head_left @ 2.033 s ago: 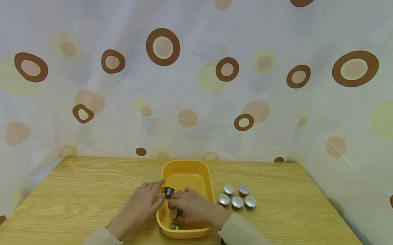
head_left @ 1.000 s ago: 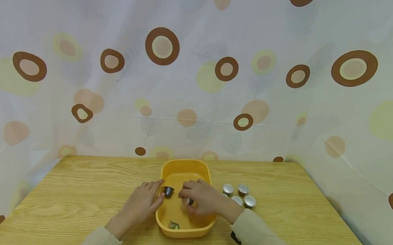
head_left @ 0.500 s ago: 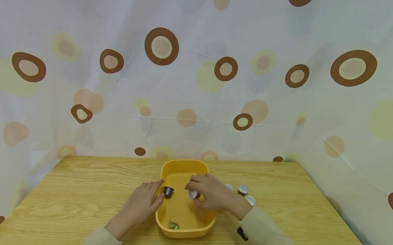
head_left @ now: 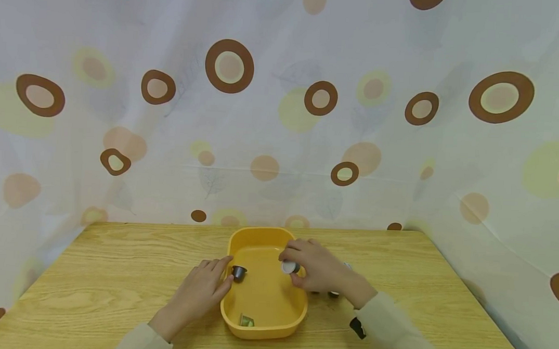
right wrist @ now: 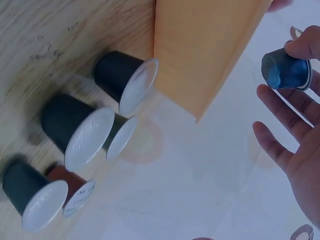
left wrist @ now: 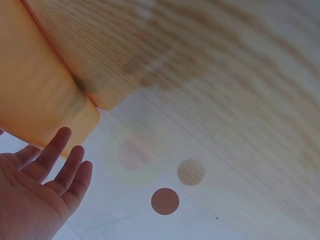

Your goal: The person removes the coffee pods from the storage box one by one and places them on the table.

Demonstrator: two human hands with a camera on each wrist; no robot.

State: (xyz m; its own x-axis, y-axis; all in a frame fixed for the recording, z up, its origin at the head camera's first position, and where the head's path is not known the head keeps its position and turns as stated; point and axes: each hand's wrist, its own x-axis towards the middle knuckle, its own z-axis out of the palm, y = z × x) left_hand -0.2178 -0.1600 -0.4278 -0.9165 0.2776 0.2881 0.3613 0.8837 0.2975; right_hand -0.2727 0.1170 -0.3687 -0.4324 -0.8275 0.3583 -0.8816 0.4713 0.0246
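Note:
My right hand (head_left: 319, 267) pinches a coffee capsule (head_left: 289, 267) between thumb and fingers over the right side of the yellow tub (head_left: 263, 331). In the right wrist view this capsule (right wrist: 286, 69) looks dark blue, with its narrow end towards the camera. My left hand (head_left: 198, 287) rests at the tub's left rim; its fingers (left wrist: 59, 147) look loosely extended in the left wrist view. Inside the tub, a dark capsule (head_left: 239, 274) lies near the left wall and a green capsule (head_left: 247, 321) near the front.
Several capsules stand foil side up on the wooden table (head_left: 154, 257) right of the tub, mostly hidden by my right arm. The right wrist view shows dark ones (right wrist: 75, 130) and a brown one (right wrist: 70, 185). A patterned sheet (head_left: 272, 117) surrounds the table.
My right hand has lifted the capsule from the tub's front area and carried it back and right, towards the right rim. The left hand has stayed at the left rim.

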